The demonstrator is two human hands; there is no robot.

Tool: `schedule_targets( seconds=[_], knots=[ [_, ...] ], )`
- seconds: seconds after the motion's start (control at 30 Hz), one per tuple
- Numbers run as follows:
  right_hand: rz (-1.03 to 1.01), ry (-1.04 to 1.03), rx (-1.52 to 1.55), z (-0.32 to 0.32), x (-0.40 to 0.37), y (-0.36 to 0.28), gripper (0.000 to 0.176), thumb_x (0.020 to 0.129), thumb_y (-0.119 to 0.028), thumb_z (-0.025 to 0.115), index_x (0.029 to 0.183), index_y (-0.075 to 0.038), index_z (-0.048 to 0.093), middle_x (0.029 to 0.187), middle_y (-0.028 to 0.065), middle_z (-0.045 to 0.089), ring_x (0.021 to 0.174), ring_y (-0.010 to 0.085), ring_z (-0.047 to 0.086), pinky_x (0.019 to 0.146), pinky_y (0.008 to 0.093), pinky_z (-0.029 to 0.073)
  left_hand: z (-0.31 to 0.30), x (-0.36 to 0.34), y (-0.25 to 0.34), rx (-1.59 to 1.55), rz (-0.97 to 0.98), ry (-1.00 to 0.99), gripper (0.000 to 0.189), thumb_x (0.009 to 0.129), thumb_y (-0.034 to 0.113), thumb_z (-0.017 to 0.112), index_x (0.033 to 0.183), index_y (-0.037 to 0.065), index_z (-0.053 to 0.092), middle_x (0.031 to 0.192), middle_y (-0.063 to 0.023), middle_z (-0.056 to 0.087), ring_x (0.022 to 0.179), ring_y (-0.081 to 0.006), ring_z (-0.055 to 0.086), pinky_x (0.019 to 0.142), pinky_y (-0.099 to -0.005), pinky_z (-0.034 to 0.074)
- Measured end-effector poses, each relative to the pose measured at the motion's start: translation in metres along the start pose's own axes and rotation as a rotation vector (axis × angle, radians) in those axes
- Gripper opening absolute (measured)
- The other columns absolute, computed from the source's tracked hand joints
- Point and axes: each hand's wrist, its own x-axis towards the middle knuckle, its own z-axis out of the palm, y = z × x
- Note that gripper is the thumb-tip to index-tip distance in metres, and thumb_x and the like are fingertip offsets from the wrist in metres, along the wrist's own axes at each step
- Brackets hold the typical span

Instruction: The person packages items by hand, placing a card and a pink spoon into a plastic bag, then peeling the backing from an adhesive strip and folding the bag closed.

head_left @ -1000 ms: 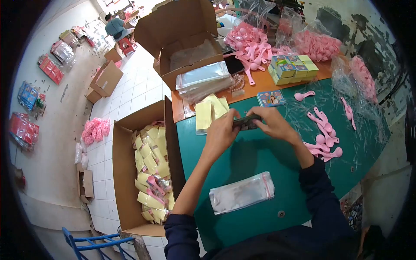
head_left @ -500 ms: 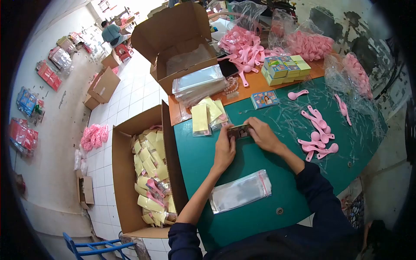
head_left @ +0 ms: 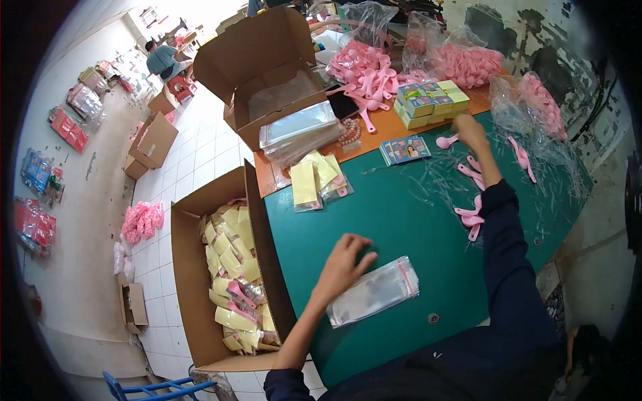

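Now moved apart, your left hand (head_left: 343,267) is loosely spread near the lower-centre clear bags (head_left: 374,294), your right hand (head_left: 472,132) (grip unclear) beside the upper-right pink spoon (head_left: 444,142), which a hasty pinch could drop.

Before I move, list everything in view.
Table: one, green, centre.
Spoons: many, pink, table right and back.
Card stacks: several, blue and yellow, table back.
Bag stacks: two, clear, table front and back.
Packets: many, yellow, table and carton.
Cartons: several, brown, left and back.
Hanging bags: several, mixed colours, left wall.
Floor heap: one, pink, left.
Stool: one, red, far left.
Person: one, grey top, far left.
Frame: one, blue, bottom left.
Left grip: one, navy cuff, by front bags.
Right grip: one, navy cuff, near cards.
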Motion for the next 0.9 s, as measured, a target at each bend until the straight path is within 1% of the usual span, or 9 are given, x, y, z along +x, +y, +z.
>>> schedule_targets(
  seconds=[0.03, 0.13, 0.23, 0.33, 0.43, 0.53, 0.63, 0.83, 0.9],
  knots=[
    [0.148, -0.024, 0.004, -0.01, -0.016, 0.005, 0.015, 0.069, -0.003, 0.059, 0.083, -0.007, 0.062, 0.088, 0.0136, 0.061, 0.087, 0.0344, 0.056, 0.077, 0.0467, 0.044, 0.006, -0.012, 0.006, 0.067, 0.023, 0.005, 0.031, 0.082, 0.021, 0.064, 0.107, 0.004, 0.057, 0.106, -0.0151, 0.052, 0.096, -0.0304, 0.055, 0.081, -0.0358, 0.046],
    [0.048, 0.177, 0.029, 0.006, -0.046, 0.026, 0.013, 0.071, -0.004, 0.06, 0.083, -0.01, 0.06, 0.085, 0.0099, 0.059, 0.095, 0.0313, 0.053, 0.08, 0.0504, 0.042, 0.018, -0.023, 0.016, 0.191, 0.069, 0.033, 0.035, 0.078, 0.021, 0.068, 0.106, 0.004, 0.058, 0.1, -0.0131, 0.052, 0.092, -0.0298, 0.055, 0.077, -0.0365, 0.048],
    [-0.034, 0.175, -0.035, 0.001, -0.065, 0.03, 0.011, 0.074, -0.005, 0.058, 0.084, -0.008, 0.057, 0.084, 0.0084, 0.056, 0.099, 0.0295, 0.051, 0.079, 0.0511, 0.04, 0.028, -0.021, 0.008, 0.073, 0.076, 0.04, 0.03, 0.074, 0.014, 0.07, 0.1, 0.004, 0.059, 0.089, -0.011, 0.054, 0.081, -0.0256, 0.058, 0.068, -0.0355, 0.047],
    [-0.077, 0.125, -0.021, -0.008, -0.075, 0.025, 0.007, 0.078, -0.004, 0.055, 0.085, -0.006, 0.054, 0.084, 0.0099, 0.057, 0.091, 0.0304, 0.053, 0.081, 0.0506, 0.038, 0.029, -0.019, 0.006, -0.012, 0.055, -0.016, 0.025, 0.074, 0.012, 0.069, 0.095, 0.004, 0.06, 0.081, -0.0092, 0.055, 0.075, -0.0232, 0.059, 0.066, -0.0349, 0.047],
    [-0.021, 0.127, 0.069, -0.036, -0.085, 0.019, 0.009, 0.084, -0.011, 0.05, 0.088, -0.005, 0.054, 0.089, 0.0136, 0.061, 0.087, 0.0339, 0.057, 0.077, 0.0492, 0.04, 0.029, -0.021, 0.007, -0.025, 0.051, 0.02, 0.023, 0.074, 0.012, 0.069, 0.094, 0.005, 0.06, 0.078, -0.0074, 0.056, 0.073, -0.0226, 0.059, 0.067, -0.0346, 0.047],
    [-0.146, 0.301, 0.36, -0.055, -0.079, 0.041, 0.011, 0.084, -0.009, 0.049, 0.091, -0.002, 0.055, 0.09, 0.0152, 0.062, 0.081, 0.0342, 0.059, 0.075, 0.0432, 0.044, 0.028, -0.023, 0.014, 0.05, 0.079, 0.087, 0.022, 0.074, 0.011, 0.068, 0.094, 0.006, 0.06, 0.079, -0.0084, 0.057, 0.073, -0.0227, 0.059, 0.068, -0.0344, 0.047],
    [-0.143, 0.279, 0.36, -0.091, -0.09, 0.043, 0.015, 0.083, -0.008, 0.05, 0.095, -0.001, 0.057, 0.089, 0.0158, 0.062, 0.083, 0.0307, 0.061, 0.073, 0.0356, 0.047, 0.03, -0.023, 0.012, 0.054, 0.099, 0.069, 0.021, 0.074, 0.01, 0.069, 0.093, 0.005, 0.06, 0.079, -0.0089, 0.057, 0.072, -0.0225, 0.059, 0.067, -0.034, 0.048],
    [-0.053, 0.385, 0.284, -0.113, -0.108, 0.047, 0.018, 0.082, -0.006, 0.051, 0.098, -0.001, 0.058, 0.086, 0.0139, 0.063, 0.08, 0.0238, 0.062, 0.071, 0.0325, 0.047, 0.025, -0.021, 0.015, -0.062, 0.057, 0.06, 0.019, 0.073, 0.008, 0.069, 0.09, 0.004, 0.061, 0.079, -0.009, 0.06, 0.071, -0.0224, 0.062, 0.063, -0.0318, 0.049],
    [0.063, 0.316, 0.333, -0.118, -0.114, 0.043, 0.018, 0.082, -0.006, 0.051, 0.097, -0.001, 0.058, 0.086, 0.0136, 0.063, 0.079, 0.0238, 0.062, 0.071, 0.0328, 0.047, 0.023, -0.021, 0.017, -0.052, 0.08, 0.078, 0.018, 0.074, 0.008, 0.069, 0.089, 0.003, 0.061, 0.08, -0.0089, 0.061, 0.072, -0.0223, 0.062, 0.064, -0.0314, 0.05]
  ],
)
